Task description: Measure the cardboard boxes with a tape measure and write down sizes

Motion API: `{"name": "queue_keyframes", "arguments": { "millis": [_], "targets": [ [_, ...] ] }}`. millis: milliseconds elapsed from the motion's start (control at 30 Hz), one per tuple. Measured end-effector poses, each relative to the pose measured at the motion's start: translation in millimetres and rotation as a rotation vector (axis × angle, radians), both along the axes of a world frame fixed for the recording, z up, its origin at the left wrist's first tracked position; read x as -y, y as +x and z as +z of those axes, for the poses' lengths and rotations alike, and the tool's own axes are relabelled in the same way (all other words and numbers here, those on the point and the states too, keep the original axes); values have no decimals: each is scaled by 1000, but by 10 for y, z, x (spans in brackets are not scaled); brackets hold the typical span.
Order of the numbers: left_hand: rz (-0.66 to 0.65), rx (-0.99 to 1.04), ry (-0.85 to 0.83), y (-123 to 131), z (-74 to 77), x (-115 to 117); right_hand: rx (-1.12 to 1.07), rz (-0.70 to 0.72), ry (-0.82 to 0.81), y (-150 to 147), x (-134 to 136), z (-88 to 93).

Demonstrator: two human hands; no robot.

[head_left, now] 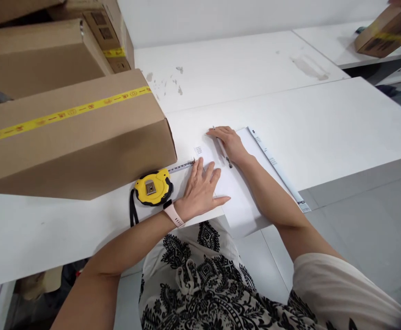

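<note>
My left hand (202, 188) lies flat with its fingers apart on white paper (236, 192); a pale wristband is on that wrist. Its fingertips meet the end of the tape blade (181, 167), which runs out from a yellow and black tape measure (153, 188) with a black strap. In my right hand (230, 143) is a slim white pen (224, 150), its dark end pointing back toward me. That hand rests on the upper part of the paper. A small printed block shows beside it. What lies under the left palm is hidden.
A large cardboard box (73, 137) with yellow printed tape stands left of the tape measure, and more boxes (42, 50) are piled behind it. A white ruler-like strip (276, 167) lies along the paper's right side. Another carton (384, 34) is at the far right of the white table (341, 128).
</note>
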State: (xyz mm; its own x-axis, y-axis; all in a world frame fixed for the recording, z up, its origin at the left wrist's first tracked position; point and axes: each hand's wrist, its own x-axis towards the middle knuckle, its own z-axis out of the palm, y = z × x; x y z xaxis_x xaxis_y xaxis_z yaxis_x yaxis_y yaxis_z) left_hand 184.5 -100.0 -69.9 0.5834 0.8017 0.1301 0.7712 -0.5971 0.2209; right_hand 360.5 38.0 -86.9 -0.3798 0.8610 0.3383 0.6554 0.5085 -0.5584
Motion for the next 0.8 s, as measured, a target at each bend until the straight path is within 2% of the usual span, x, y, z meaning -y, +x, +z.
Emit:
{"name": "queue_keyframes", "arguments": {
  "millis": [100, 233, 300, 367, 467, 533, 667, 800],
  "targets": [
    [-14, -3, 36, 13, 50, 52, 33, 45, 23, 4, -23, -26],
    [-57, 117, 212, -97, 276, 288, -10, 13, 32, -1, -35, -47],
    [33, 215, 300, -266, 396, 440, -50, -45, 11, 4, -46, -62],
    [206, 248, 380, -501, 458, 565, -81, -77, -10, 9, -64, -79],
    [513, 224, 426, -858, 407, 659, -94, -89, -28, 5, -89, -96],
    [621, 221, 352, -1016, 313, 667, -96, -99, -37, -5, -94, -93],
    [666, 268, 195, -1085, 147, 598, -126, -140, -62, -30, -69, -59],
    [716, 322, 156, -1028, 99, 504, -123, -135, -83, -32, -56, -26]
  ]
}}
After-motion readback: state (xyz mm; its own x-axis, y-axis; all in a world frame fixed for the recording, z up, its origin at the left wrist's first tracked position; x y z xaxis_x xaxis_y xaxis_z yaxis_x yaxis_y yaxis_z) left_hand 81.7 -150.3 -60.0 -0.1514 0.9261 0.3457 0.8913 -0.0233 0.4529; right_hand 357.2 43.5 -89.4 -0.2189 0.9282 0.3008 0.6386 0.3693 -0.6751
